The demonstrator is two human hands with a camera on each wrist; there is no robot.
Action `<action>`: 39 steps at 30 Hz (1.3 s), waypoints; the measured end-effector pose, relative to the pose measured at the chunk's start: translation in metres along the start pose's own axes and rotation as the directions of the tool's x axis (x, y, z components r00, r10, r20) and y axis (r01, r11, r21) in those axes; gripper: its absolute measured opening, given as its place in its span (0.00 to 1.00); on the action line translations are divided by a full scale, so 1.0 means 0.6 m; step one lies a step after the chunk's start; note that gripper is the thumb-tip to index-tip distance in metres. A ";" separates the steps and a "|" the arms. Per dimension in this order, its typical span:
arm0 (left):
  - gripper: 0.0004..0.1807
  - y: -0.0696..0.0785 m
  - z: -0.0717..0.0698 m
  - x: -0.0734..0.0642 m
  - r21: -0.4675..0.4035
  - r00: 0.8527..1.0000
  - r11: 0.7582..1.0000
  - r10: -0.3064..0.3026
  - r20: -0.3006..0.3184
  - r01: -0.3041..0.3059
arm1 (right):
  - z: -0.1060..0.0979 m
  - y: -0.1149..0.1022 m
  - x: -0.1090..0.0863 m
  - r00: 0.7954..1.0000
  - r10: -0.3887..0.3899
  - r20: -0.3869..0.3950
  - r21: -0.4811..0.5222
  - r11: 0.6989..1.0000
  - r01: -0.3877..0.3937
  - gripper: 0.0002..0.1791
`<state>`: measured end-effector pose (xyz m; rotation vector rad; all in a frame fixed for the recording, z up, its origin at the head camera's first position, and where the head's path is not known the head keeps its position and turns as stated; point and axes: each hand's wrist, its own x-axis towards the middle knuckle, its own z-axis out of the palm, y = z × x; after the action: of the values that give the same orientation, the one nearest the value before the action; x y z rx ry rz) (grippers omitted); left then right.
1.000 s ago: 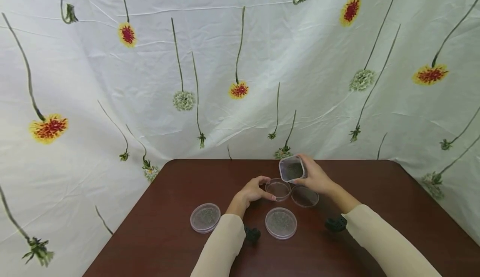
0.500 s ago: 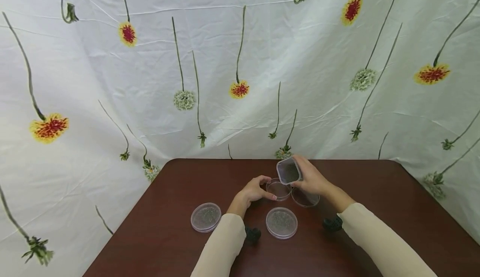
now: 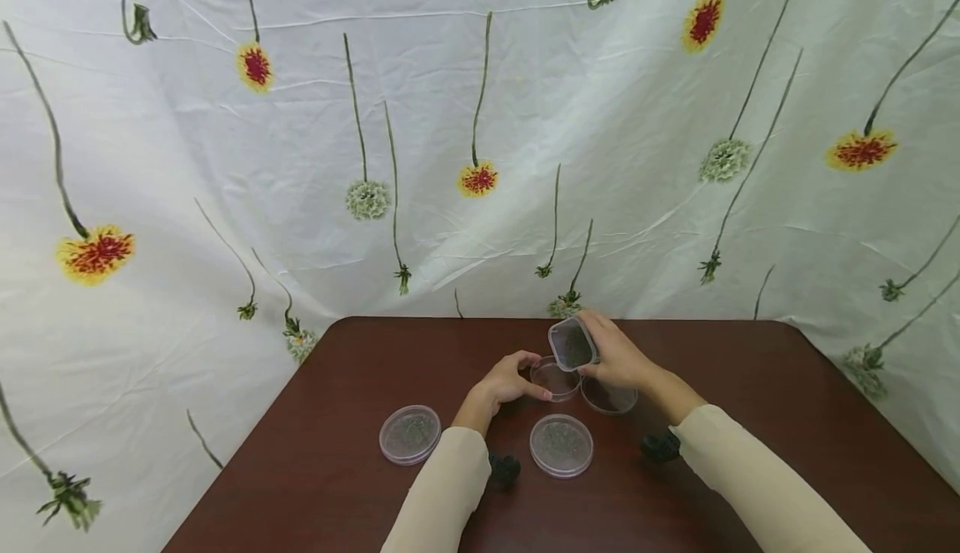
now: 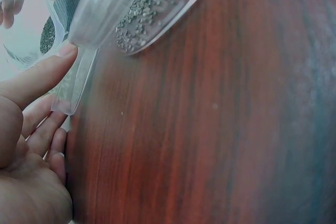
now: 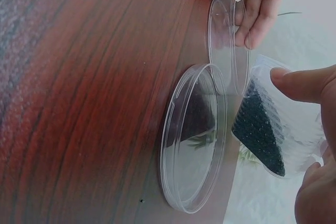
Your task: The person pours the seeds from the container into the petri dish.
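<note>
My left hand (image 3: pixel 504 380) grips the side of a clear petri dish (image 3: pixel 556 382) between thumb and fingers, on the table. My right hand (image 3: pixel 618 355) holds a square clear plastic tub (image 3: pixel 572 345) tilted over that dish. Dark granules (image 5: pixel 260 129) lie against the tub's lower side in the right wrist view. No granules can be made out in the gripped dish (image 5: pixel 223 40). Just right of it, touching or nearly so, lies a clear round dish or lid (image 3: pixel 609 395), under my right wrist.
Two covered petri dishes with granules stand nearer me: one dish (image 3: pixel 410 435) left of my left forearm, the other dish (image 3: pixel 561 445) between my forearms. Dark wrist-worn devices hang at both sleeves. A flowered white cloth (image 3: pixel 420 120) hangs behind the brown table (image 3: pixel 360 361).
My right hand has moved slightly left with the tub, which now tilts more over the petri dish. The left hand has kept its hold in place.
</note>
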<state>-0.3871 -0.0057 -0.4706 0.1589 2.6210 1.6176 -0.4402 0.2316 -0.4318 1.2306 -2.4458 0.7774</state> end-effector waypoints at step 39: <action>0.38 0.003 0.001 -0.001 0.001 1.000 1.000 0.008 0.003 -0.008 | 0.007 -0.040 0.001 1.000 0.029 -0.013 -0.178 0.984 -0.031 0.54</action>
<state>-0.3862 -0.0045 -0.4692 0.1714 2.6222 1.6177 -0.4215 0.2171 -0.4270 1.1232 -2.4687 0.5564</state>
